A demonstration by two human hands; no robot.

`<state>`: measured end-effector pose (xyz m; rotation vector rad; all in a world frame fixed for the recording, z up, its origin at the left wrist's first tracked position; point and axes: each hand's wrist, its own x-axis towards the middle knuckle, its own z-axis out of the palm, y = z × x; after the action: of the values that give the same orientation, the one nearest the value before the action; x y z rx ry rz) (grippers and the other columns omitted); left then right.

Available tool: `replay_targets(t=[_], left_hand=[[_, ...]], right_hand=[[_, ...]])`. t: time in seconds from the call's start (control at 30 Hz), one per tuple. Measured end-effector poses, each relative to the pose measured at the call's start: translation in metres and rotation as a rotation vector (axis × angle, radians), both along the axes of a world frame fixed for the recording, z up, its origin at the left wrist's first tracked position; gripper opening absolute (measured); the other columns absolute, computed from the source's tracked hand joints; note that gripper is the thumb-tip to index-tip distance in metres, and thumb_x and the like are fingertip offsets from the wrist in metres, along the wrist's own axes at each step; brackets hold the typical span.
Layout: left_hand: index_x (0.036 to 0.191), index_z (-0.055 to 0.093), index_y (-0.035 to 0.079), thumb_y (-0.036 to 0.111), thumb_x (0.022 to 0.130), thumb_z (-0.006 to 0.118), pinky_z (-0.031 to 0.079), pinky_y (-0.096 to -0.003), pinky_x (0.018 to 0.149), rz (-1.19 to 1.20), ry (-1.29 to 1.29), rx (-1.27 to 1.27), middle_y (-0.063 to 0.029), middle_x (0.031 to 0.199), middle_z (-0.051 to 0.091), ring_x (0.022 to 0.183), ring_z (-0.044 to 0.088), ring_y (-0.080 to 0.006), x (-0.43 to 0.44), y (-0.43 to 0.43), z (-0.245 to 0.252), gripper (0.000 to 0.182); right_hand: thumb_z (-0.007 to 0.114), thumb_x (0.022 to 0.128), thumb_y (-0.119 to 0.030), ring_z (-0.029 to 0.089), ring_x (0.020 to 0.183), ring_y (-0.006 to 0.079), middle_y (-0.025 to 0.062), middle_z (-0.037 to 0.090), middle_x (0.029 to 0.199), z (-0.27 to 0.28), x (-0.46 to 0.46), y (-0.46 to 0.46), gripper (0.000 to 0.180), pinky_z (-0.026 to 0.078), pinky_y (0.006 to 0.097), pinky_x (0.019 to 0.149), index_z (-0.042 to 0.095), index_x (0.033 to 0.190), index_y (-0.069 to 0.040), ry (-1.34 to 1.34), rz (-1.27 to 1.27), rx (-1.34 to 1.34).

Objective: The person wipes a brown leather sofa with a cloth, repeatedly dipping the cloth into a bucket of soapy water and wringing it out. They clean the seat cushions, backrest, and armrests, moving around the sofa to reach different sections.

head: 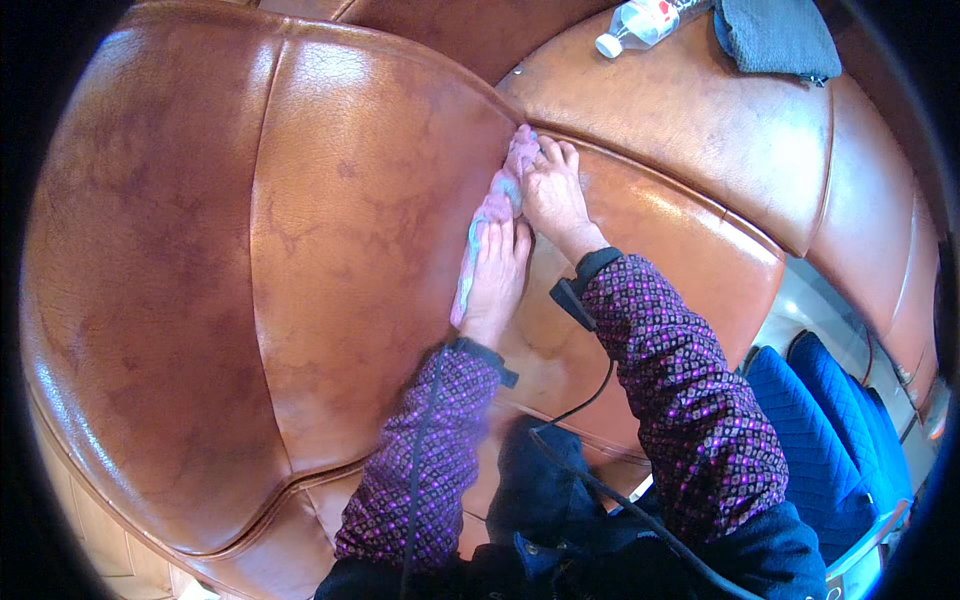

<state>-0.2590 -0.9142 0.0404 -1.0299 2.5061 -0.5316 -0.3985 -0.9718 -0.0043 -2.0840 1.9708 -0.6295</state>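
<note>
A pink and light-blue cloth (504,196) lies bunched in the crease of a brown leather sofa, between a broad padded section (337,247) on the left and a seat cushion (645,202) on the right. Gripping its lower part is my left hand (493,274), with the cloth running along the outer side of the hand toward the wrist. My right hand (556,191) holds the upper part near the corner where the seams meet, its fingers curled. The fingertips of both hands are partly hidden in the crease.
A clear plastic bottle (637,28) with a white cap lies on the far cushion beside a folded grey cloth (780,37). Blue quilted fabric pieces (817,442) stand at the lower right. A dark cable (600,487) hangs across my lap. Patterned sleeves cover both forearms.
</note>
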Motion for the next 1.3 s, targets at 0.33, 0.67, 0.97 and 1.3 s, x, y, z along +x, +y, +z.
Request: replay_targets(t=[0.33, 0.67, 0.97, 1.3], left_hand=[[0.131, 0.044, 0.002, 0.015, 0.084, 0.061, 0.051, -0.0401, 0.094, 0.434, 0.395, 0.283, -0.0246, 0.136, 0.046, 0.116, 0.056, -0.0374, 0.074, 0.115, -0.007, 0.052], [0.12, 0.05, 0.007, 0.019, 0.078, 0.07, 0.055, -0.0455, 0.076, 1.072, 0.371, 0.582, -0.0208, 0.113, 0.062, 0.084, 0.066, -0.0393, 0.147, 0.204, 0.027, 0.047], [0.124, 0.051, 0.009, -0.005, 0.077, 0.06, 0.051, -0.0377, 0.088, 1.139, 1.052, 0.797, -0.0169, 0.112, 0.064, 0.099, 0.066, -0.03, 0.094, 0.16, 0.1, 0.05], [0.14, 0.041, 0.01, 0.016, 0.081, 0.07, 0.041, -0.0455, 0.098, 0.619, 0.672, 0.38, -0.0197, 0.119, 0.046, 0.105, 0.048, -0.0393, -0.05, 0.051, 0.017, 0.066]], right_hand=[[0.056, 0.077, -0.018, 0.045, 0.127, 0.031, 0.015, 0.065, 0.109, -0.008, 0.071, 0.09, 0.029, 0.017, 0.0568, 0.115, 0.069, 0.095, 0.001, -0.119, 0.206, 0.095], [0.057, 0.08, -0.02, 0.045, 0.128, 0.024, 0.0073, 0.068, 0.103, 0.006, 0.161, 0.208, 0.026, 0.02, 0.0502, 0.115, 0.069, 0.097, -0.007, -0.285, 0.67, 0.348], [0.061, 0.077, -0.021, 0.061, 0.09, 0.0408, 0.0224, 0.065, 0.089, 0.056, 0.049, 0.187, 0.037, 0.048, 0.0495, 0.084, 0.06, 0.109, -0.002, -0.641, 0.173, 0.618], [0.064, 0.074, -0.012, 0.052, 0.106, 0.0297, 0.0105, 0.061, 0.111, 0.036, -0.074, 0.091, 0.049, 0.038, 0.0422, 0.091, 0.061, 0.122, -0.015, -0.03, 0.13, 0.201]])
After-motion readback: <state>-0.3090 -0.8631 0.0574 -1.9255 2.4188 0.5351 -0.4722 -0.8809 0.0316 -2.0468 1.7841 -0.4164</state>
